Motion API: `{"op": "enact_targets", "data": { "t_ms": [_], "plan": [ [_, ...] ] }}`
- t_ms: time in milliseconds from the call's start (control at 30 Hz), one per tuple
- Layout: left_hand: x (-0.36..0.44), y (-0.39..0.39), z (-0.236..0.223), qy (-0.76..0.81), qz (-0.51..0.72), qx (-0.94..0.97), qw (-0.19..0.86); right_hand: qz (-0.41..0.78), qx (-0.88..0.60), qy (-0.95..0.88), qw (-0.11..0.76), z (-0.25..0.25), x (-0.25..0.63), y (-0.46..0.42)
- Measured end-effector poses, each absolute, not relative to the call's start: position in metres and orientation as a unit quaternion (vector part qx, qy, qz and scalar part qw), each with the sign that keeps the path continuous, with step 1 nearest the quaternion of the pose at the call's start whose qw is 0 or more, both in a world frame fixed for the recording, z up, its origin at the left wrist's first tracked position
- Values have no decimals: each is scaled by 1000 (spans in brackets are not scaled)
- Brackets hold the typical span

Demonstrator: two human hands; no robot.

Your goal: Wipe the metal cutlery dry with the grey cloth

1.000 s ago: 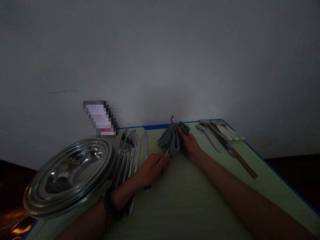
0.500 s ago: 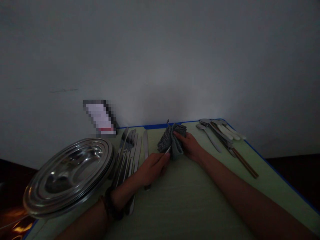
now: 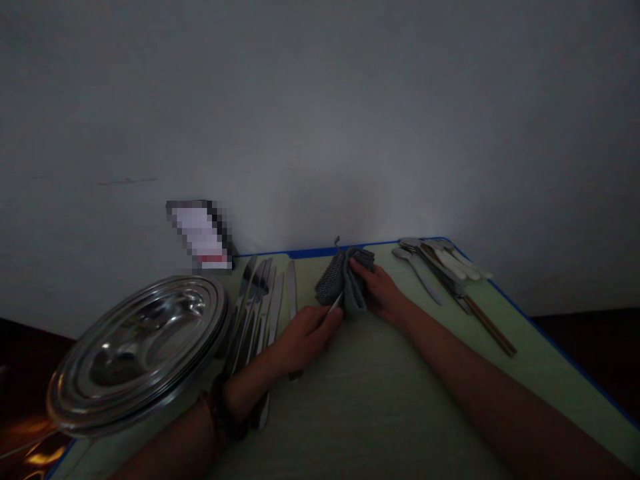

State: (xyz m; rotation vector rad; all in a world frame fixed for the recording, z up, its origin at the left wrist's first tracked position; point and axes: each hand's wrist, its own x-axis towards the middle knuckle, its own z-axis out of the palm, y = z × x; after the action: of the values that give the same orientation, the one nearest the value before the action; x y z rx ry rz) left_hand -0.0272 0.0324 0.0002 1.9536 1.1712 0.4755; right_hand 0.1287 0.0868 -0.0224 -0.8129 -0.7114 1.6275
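I have the left hand [image 3: 307, 337] gripping a metal utensil [image 3: 337, 303] against the grey cloth [image 3: 333, 277] my right hand [image 3: 384, 295] pinches over the worktop [image 3: 385, 393]; the cloth's loop sits lower than a second ago.

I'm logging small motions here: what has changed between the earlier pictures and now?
Since the first picture, the gray cloth in the right hand has changed its folds slightly, its loop sitting lower and further left. Nothing was taken up or let go; the left hand still holds a thin metal utensil at the cloth. The plates, knives and chopsticks stayed put.
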Motion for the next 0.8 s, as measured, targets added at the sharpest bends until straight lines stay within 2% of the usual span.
{"op": "enact_targets", "data": {
  "t_ms": [800],
  "plan": [
    [-28,33,-3,451,192,774,400,693,-345,-296,560,-23,128,88]
  ]
}}
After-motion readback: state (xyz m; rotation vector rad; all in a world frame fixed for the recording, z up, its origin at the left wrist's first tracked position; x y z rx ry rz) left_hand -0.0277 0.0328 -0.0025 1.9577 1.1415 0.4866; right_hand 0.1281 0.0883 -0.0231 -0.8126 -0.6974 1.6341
